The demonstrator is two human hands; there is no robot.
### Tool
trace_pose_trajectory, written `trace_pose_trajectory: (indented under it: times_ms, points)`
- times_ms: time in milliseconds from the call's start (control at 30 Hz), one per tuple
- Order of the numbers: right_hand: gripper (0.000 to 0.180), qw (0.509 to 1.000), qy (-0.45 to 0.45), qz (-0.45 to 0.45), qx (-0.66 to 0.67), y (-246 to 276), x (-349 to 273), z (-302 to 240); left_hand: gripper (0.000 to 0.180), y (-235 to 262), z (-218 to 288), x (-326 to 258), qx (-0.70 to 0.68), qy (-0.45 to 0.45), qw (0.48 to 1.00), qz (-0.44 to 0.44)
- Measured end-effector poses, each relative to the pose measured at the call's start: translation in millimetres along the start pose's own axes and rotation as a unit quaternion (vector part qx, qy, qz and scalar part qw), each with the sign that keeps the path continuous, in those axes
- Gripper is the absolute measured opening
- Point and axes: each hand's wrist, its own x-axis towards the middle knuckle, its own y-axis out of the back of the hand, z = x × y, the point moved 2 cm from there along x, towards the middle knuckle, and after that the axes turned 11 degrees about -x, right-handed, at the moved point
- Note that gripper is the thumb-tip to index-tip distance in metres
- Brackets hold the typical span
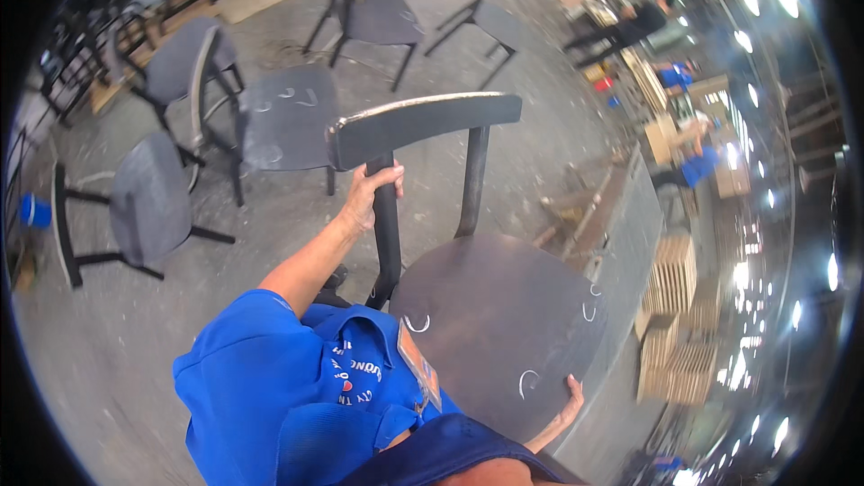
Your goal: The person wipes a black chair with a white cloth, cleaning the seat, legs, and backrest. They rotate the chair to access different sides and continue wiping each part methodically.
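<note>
The dark chair (499,324) is in my grip, directly in front of my body, its round seat tipped toward me and its curved backrest (423,124) pointing away over the floor. My left hand (369,193) has its fingers (389,173) wrapped tight round the left back post (387,234), just under the backrest; a hold that high lets me steer the frame and keep it from swinging. My right hand (569,405) is cupped under the near right rim of the seat, fingers curled on the edge, and appears to take the weight from below. With one hand high and one low, the chair sits at a tilt instead of standing square; I cannot tell whether its legs touch the ground, as the seat hides them. White chalk curls (526,382) are marked on the seat at several spots. Outward to the left, several grey chairs (148,202) of the same pattern stand loosely grouped on the dusty concrete floor (270,225), one of them (288,117) also chalk-marked and just beyond my backrest. To the right, stacks of pale wooden parts (673,274) line the aisle, and a person in blue (702,166) works well apart. The nearest grey chairs narrow the room on the left side.
</note>
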Motion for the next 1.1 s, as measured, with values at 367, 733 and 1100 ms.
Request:
trace_pose_trajectory:
  times_ms: [367, 733, 1100]
  points:
    - [0.030, 0.964, 0.003, -0.171, 0.203, -2, -109, -37, 0.040, 138, 134, -249, -0.154, -0.120, 0.981, 0.014]
    - [0.061, 0.867, -0.151, -0.412, 0.236, -71, -133, -38, 0.063, 239, 225, -435, -0.169, -0.166, 0.971, -0.033]
    - [0.059, 0.707, -0.077, -0.659, 0.246, -197, -295, -85, 0.057, 301, 317, -657, -0.012, -0.247, 0.968, 0.050]
